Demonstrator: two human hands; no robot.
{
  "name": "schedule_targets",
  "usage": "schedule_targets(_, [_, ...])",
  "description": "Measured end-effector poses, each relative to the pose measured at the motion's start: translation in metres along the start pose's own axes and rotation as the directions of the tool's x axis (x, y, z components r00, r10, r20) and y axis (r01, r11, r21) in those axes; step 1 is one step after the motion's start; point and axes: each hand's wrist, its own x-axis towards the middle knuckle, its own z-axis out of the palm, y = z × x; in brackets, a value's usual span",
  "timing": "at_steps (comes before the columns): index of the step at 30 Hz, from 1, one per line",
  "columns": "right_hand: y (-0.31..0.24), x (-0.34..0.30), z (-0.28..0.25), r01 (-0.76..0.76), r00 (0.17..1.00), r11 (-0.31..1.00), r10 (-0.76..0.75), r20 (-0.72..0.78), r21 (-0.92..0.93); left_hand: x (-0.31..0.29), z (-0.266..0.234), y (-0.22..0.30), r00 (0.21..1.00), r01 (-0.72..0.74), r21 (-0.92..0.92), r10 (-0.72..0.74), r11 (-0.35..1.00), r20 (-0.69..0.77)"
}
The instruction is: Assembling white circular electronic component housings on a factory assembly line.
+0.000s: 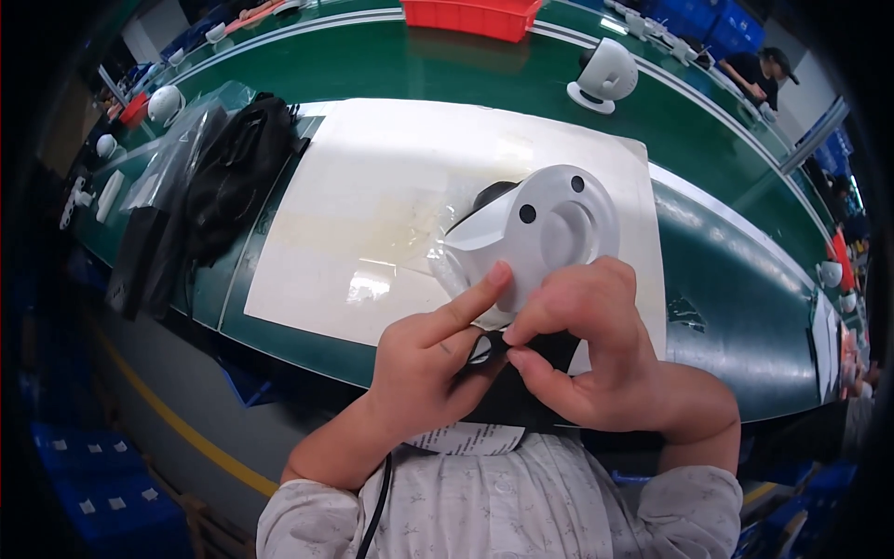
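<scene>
A white rounded device (557,247) lies tipped over, with its round base facing up toward me. On that base sit two black round pads, a near one (528,214) and a far one (577,184). My left hand (424,368) is closed around a small black piece (481,348) with a round pale spot; its index finger stretches out to the device's near edge. Close beside that piece, my right hand (596,345) pinches thumb and index finger together. Whatever is between those fingertips is too small to make out. The device's near side is partly hidden by my hands.
Under the device is a large white board (326,224) on the green table. A black bag (244,177) and clear plastic lie left. Another white device (605,76) stands beyond the board, a red bin (475,17) farther back. A person (756,74) works far right.
</scene>
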Motion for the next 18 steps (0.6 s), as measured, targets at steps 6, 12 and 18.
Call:
schedule_targets(6, [-0.002,-0.003,-0.014,-0.018,0.996,1.000,0.016,0.087,0.023,0.001,0.000,0.007,0.998,0.063,0.042,-0.063,0.997,-0.019])
schedule_targets(12, [0.031,-0.017,-0.037,-0.477,0.834,0.802,0.542,-0.102,0.360,0.003,0.001,0.005,1.000,-0.010,0.076,0.010,0.997,0.002])
schedule_targets(18, [0.024,-0.011,-0.043,-0.659,0.730,0.657,0.677,0.099,0.366,0.003,0.002,0.006,0.998,0.003,0.086,0.002,0.996,-0.055])
